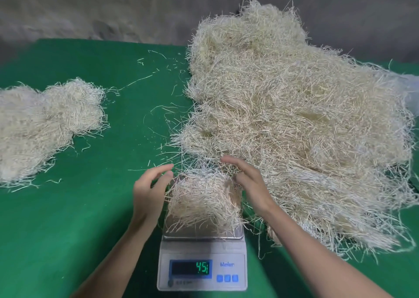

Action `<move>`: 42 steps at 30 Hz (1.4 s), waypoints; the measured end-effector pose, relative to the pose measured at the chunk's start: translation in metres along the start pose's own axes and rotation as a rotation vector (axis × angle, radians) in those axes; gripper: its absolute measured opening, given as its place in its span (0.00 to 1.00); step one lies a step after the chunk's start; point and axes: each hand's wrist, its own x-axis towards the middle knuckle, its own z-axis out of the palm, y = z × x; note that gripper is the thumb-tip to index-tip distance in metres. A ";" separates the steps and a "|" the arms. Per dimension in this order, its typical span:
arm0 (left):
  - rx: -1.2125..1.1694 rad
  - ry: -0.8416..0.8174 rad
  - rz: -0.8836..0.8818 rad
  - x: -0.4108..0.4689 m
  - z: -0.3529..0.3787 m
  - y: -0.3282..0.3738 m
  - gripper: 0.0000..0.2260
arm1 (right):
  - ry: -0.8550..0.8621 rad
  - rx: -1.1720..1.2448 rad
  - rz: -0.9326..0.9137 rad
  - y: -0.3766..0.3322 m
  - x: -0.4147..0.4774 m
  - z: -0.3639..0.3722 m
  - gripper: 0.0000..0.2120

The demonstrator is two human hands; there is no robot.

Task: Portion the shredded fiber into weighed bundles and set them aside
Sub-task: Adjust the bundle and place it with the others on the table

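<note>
our left hand (pixel 150 187) and right hand (pixel 248 179) flank a fiber bundle (pixel 204 201) on the scale (pixel 201 268), fingers spread wide, holding nothing. the display (pixel 201 267) glows green. the big fiber heap (pixel 294 121) touches it; weighed bundles (pixel 43 125) lie left on the green worktop (pixel 79 218).

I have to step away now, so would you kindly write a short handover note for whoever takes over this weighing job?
Left hand: open, beside the portion on the scale, holding nothing.
Right hand: open, fingers at the edge where the portion meets the big pile.
Scale: near table edge, a portion on its pan; display blurred, seems to read about 45.
Big pile: right of the scale, unweighed stock.
Small pile: far left, apparently the set-aside fiber.
Done: one portion loaded.
Left: confirm the weight, move it left, repeat through the big pile.
</note>
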 end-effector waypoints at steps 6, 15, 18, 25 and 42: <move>-0.096 0.061 -0.007 0.006 -0.004 0.008 0.09 | 0.043 0.082 -0.048 -0.007 0.006 -0.002 0.16; -0.085 0.067 0.007 0.007 -0.001 0.008 0.14 | 0.080 0.080 -0.030 -0.006 0.005 0.000 0.19; -0.078 0.071 0.008 0.007 0.000 0.008 0.15 | 0.079 0.078 -0.027 -0.004 0.005 -0.001 0.18; -0.057 0.078 -0.001 0.007 0.001 0.008 0.13 | 0.074 0.059 -0.026 -0.004 0.003 -0.002 0.17; -0.050 0.038 -0.037 0.015 0.001 0.012 0.11 | 0.242 -0.072 -0.086 -0.030 0.019 -0.045 0.09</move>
